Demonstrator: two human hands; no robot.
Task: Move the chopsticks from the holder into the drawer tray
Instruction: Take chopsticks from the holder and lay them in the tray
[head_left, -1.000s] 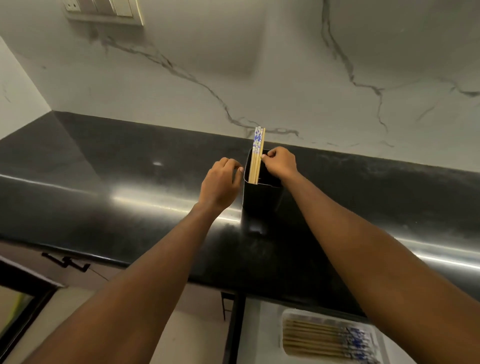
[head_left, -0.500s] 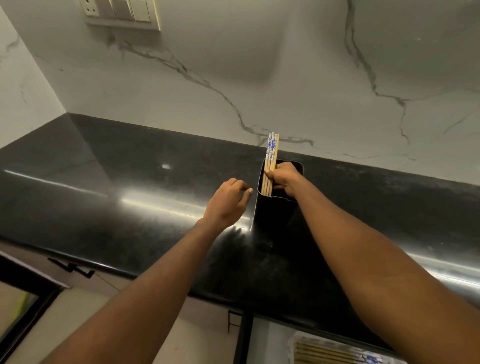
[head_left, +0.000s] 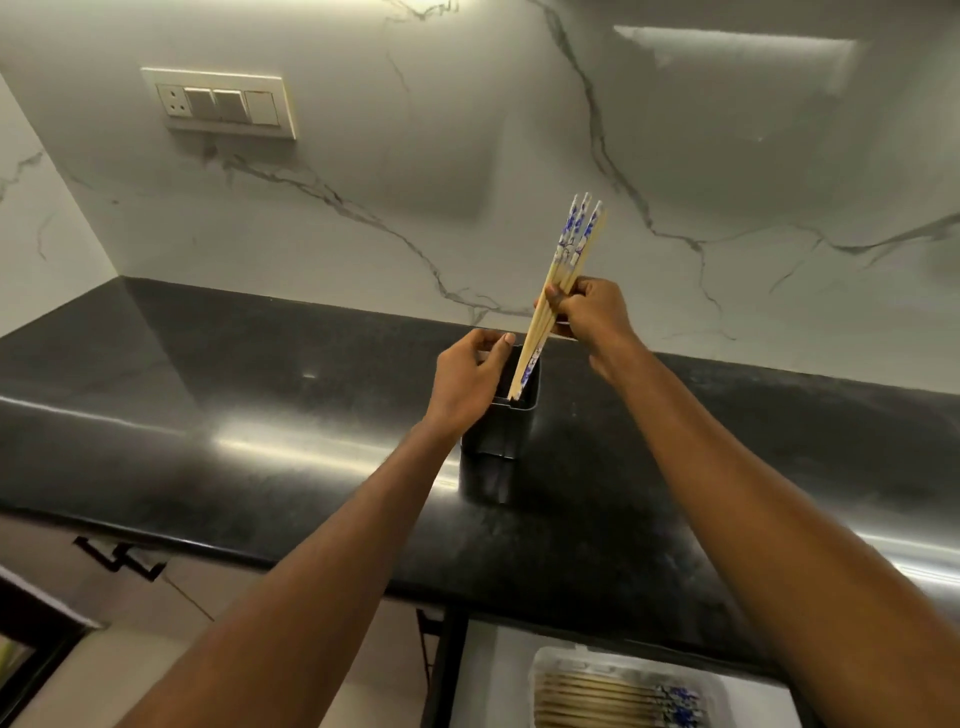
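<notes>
Wooden chopsticks (head_left: 563, 280) pinched in right hand (head_left: 589, 312), left hand (head_left: 467, 379) steadying holder (head_left: 501, 431).

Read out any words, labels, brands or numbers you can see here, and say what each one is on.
None: no readable text anywhere in the view.
Chopsticks in the right hand: blue pattern on the ends, not lettering.
Holder, steadied by the left hand: plain black, no label.
Switch plate on the wall: no legible markings.
Tray in the drawer: chopsticks with the same blue pattern, no text.
</notes>
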